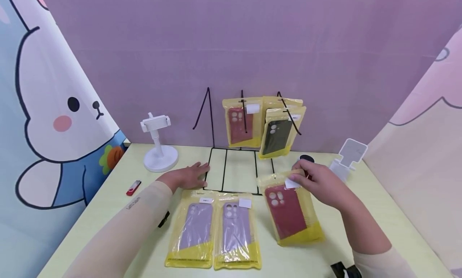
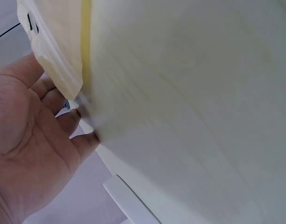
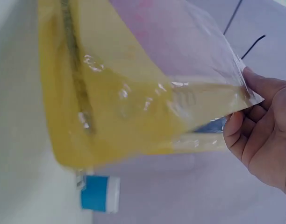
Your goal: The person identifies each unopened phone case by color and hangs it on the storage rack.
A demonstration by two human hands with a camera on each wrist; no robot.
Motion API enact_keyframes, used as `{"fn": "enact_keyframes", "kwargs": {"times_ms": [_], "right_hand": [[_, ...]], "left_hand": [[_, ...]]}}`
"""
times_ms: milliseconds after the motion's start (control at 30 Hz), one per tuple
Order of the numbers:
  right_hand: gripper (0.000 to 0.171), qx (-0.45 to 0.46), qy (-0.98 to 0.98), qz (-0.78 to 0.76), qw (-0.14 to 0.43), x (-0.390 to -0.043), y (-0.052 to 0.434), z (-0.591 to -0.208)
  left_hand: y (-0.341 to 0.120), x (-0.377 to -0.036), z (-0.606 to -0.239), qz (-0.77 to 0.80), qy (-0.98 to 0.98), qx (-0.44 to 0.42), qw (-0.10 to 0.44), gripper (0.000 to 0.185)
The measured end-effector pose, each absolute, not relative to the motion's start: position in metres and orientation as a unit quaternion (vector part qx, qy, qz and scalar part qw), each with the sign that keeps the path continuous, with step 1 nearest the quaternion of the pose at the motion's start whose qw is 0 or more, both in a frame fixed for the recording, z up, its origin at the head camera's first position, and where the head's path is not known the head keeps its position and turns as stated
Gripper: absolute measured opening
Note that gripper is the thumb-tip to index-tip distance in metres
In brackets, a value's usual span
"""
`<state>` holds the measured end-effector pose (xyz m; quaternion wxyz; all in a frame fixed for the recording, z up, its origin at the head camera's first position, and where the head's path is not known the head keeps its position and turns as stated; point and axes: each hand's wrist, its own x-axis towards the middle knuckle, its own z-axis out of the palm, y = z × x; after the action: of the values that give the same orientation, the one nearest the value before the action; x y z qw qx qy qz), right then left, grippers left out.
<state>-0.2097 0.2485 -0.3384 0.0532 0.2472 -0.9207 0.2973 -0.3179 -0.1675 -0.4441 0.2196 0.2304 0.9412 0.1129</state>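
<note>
My right hand (image 1: 321,183) pinches the top corner of a yellow plastic bag with a dark red phone case (image 1: 286,212) inside, held tilted at the right. In the right wrist view the bag (image 3: 105,107) hangs from the thumb and fingers of that hand (image 3: 264,126). My left hand (image 1: 189,176) rests at the left side of a black wire rack's base (image 1: 225,169), its fingers (image 2: 84,144) loosely extended. Two bagged purple phone cases (image 1: 196,226) (image 1: 236,228) lie side by side before the rack. On the rack's hooks hang a bagged red case (image 1: 241,129) and a bagged black case (image 1: 277,137).
A white phone stand (image 1: 159,145) is at the back left, with a red USB stick (image 1: 133,187) in front of it. Another white stand (image 1: 348,159) stands at the right. A dark round object (image 1: 306,158) is partly hidden behind my right hand. The rack's left hook (image 1: 202,109) is bare.
</note>
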Motion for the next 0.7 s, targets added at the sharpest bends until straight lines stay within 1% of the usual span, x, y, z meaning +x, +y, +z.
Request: {"fn": "enact_keyframes", "kwargs": {"times_ms": [233,433,567,700], "right_hand": [[0.006,0.295,-0.886,0.347,0.09,-0.21,0.228,-0.315],[0.008,0.27,-0.885,0.356,0.132,-0.213,0.204,-0.301],[0.014,0.251,-0.877,0.377,0.159,-0.216,0.186,-0.292],[0.018,0.243,-0.866,0.403,0.171,-0.222,0.172,-0.286]], "left_hand": [[-0.167,-0.319,-0.446,0.112,0.942,0.224,0.222,0.076],[-0.167,-0.318,-0.446,0.125,0.941,0.224,0.222,0.076],[-0.167,-0.318,-0.445,0.127,0.94,0.224,0.222,0.075],[-0.167,-0.318,-0.445,0.13,0.939,0.232,0.22,0.075]]}}
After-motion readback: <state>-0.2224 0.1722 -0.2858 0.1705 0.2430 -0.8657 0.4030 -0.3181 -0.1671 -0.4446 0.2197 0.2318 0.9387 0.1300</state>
